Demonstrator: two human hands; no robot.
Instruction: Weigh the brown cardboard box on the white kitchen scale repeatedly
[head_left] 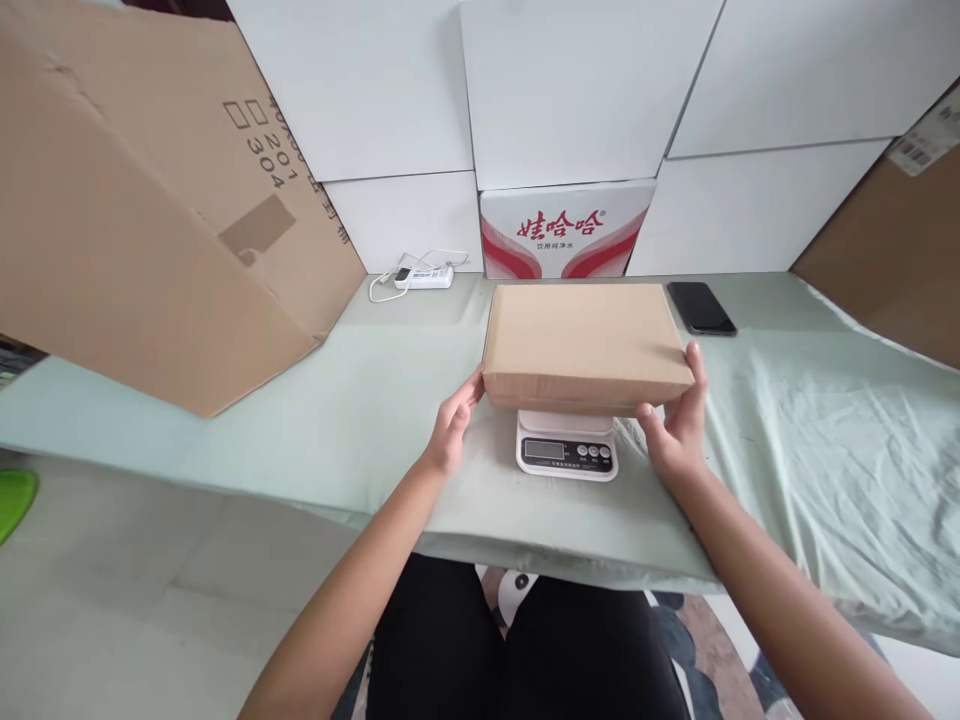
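A closed brown cardboard box (pixel 585 335) is over a white digital kitchen scale (pixel 568 460), hiding most of its platform. I cannot tell whether the box rests its weight on the scale. At the box's left end, my left hand (pixel 454 425) presses its fingers to the side, thumb apart. My right hand (pixel 679 425) grips the right front corner, fingers along the end and thumb at the front lower edge. Between my wrists the scale's dark display and several round buttons face me; no digits can be made out.
A black phone (pixel 702 308) lies behind the box to the right. A white power strip (pixel 424 277) with a cord lies at the back left. Large cartons (pixel 172 220) stand left and right, white boxes (pixel 570 90) behind. A pale green cloth (pixel 360 400) covers the table.
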